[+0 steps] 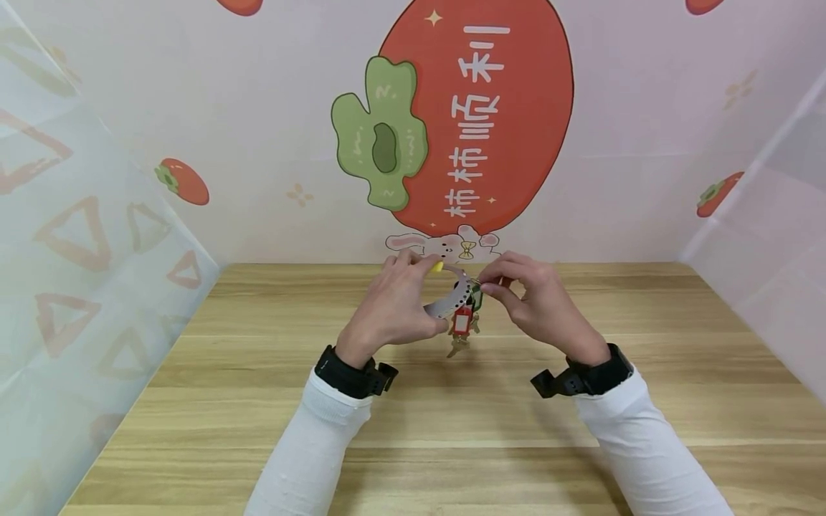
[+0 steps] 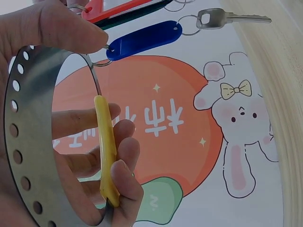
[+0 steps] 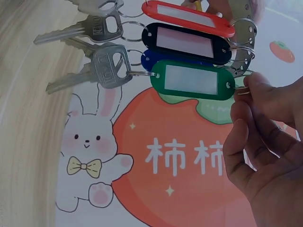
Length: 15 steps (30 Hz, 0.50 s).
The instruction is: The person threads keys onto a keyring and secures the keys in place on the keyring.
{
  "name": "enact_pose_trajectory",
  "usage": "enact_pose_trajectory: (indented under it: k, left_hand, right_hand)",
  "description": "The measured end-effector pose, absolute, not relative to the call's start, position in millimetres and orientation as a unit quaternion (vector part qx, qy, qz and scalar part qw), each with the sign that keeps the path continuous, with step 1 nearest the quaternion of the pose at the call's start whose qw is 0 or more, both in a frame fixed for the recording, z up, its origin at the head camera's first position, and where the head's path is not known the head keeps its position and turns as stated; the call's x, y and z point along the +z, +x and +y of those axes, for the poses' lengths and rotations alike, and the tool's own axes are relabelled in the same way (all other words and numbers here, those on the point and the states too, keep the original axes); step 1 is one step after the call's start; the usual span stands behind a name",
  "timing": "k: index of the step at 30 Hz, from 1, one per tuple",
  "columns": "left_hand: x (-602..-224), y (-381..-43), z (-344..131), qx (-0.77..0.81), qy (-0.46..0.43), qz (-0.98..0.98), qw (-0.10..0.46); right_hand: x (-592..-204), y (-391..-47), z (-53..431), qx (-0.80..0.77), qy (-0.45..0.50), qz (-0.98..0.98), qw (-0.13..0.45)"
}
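Note:
My left hand (image 1: 400,297) grips a large metal key hoop (image 2: 33,137) with a row of holes along its band. Its fingers curl behind a yellow plastic sleeve (image 2: 108,151) on the hoop's thin side. Thumb and fingertips of my right hand (image 1: 542,301) pinch the small split ring of a green key tag (image 3: 191,80). Beside that tag hang a red key tag (image 3: 189,18), a black key tag (image 3: 187,43) and a blue key tag (image 2: 147,40). Metal keys (image 3: 111,66) dangle from their far ends, above the table.
A wood-grain table (image 1: 258,416) spreads beneath both hands. Behind it rises a backdrop (image 1: 271,129) printed with a big red persimmon and a rabbit. A pale patterned side sheet (image 1: 97,287) borders the table on the left.

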<state>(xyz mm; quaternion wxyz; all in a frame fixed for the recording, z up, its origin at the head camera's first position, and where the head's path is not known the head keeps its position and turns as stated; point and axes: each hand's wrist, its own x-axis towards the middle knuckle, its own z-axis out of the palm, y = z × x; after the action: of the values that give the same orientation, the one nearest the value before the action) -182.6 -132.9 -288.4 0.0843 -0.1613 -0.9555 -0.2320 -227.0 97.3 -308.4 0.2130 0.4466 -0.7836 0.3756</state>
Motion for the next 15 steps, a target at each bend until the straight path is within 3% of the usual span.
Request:
enact_pose_trajectory:
  k: [9, 15]
  left_hand:
    - [-287.0, -182.1, -130.7, -0.231, -0.152, -0.958, 0.079]
    - [-286.5, -181.6, -131.3, -0.236, -0.152, -0.956, 0.08]
  right_hand:
    - [-305.3, -223.9, 94.4, 0.267, 0.489, -0.778, 0.291]
    - [-305.0, -225.1, 94.5, 0.274, 0.498, -0.77, 0.291]
